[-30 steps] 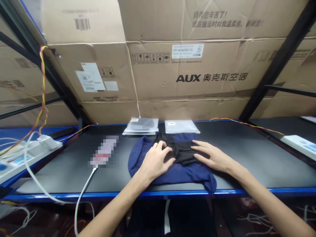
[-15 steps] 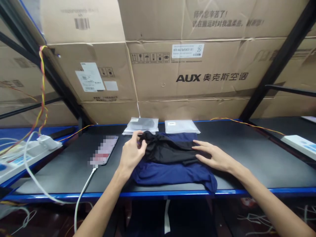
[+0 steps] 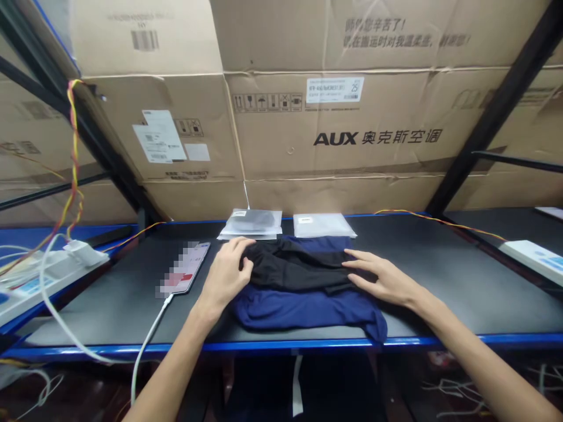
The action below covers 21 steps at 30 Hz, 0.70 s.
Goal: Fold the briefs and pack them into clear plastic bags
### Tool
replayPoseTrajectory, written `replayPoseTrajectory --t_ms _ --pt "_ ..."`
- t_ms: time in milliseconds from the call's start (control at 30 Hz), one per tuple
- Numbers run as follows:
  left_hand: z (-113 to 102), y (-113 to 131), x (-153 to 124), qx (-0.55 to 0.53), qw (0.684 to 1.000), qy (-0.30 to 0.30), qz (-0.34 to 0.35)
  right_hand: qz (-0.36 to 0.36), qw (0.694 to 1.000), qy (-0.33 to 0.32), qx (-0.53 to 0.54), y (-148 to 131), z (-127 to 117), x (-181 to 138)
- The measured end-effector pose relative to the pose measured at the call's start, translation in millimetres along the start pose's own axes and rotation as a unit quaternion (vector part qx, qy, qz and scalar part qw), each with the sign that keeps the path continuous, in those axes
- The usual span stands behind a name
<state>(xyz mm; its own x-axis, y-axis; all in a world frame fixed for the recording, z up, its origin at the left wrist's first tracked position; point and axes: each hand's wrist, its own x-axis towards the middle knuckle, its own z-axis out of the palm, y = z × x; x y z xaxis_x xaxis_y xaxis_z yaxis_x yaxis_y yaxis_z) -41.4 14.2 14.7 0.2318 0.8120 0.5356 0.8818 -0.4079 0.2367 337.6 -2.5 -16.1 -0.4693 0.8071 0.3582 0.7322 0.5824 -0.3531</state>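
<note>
A black garment [image 3: 294, 269] lies spread on top of a folded navy blue garment [image 3: 308, 309] on the dark table [image 3: 444, 287]. My left hand [image 3: 225, 275] holds the black garment's left edge, thumb on the cloth and fingers curled round its far corner. My right hand [image 3: 383, 279] lies flat with fingers stretched out, pressing on the black garment's right end.
A phone [image 3: 182, 272] on a white cable [image 3: 147, 340] lies left of the garments. Two clear plastic bags [image 3: 253, 223] [image 3: 323, 225] sit just behind them. Power strips lie at far left [image 3: 39, 278] and far right [image 3: 532, 255]. Cardboard boxes [image 3: 352, 135] form the back wall.
My left hand pulled the bunched black garment out to the left, opened it over the navy one, then lowered its edge. My right hand stayed put.
</note>
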Motion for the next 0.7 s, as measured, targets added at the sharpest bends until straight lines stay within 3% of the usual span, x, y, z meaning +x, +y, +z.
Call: replayPoseTrajectory --t_ms 100,233,367,533,700 --pt "6.7 -2.0 4.3 -0.058 0.995 -0.064 0.059 -0.01 1.0 0.022 0.013 -2.8 -1.5 -0.2" --pt "17.6 -7.8 4.9 -0.042 0.989 -0.13 0.064 -0.019 1.0 0.005 0.022 -4.1 -1.2 0.1" --pt "14.1 -5.8 4.7 -0.055 0.992 -0.102 0.051 -0.021 0.998 0.0 0.054 -6.4 -0.7 1.6" --pt "-8.6 2.9 2.8 -0.147 0.984 -0.084 0.059 0.011 0.994 0.051 0.099 -16.1 -5.7 -2.2" --pt "-30.5 2.8 -8.9 -0.228 0.965 -0.115 0.061 0.044 0.987 0.094 0.122 -31.8 -19.8 -14.3"
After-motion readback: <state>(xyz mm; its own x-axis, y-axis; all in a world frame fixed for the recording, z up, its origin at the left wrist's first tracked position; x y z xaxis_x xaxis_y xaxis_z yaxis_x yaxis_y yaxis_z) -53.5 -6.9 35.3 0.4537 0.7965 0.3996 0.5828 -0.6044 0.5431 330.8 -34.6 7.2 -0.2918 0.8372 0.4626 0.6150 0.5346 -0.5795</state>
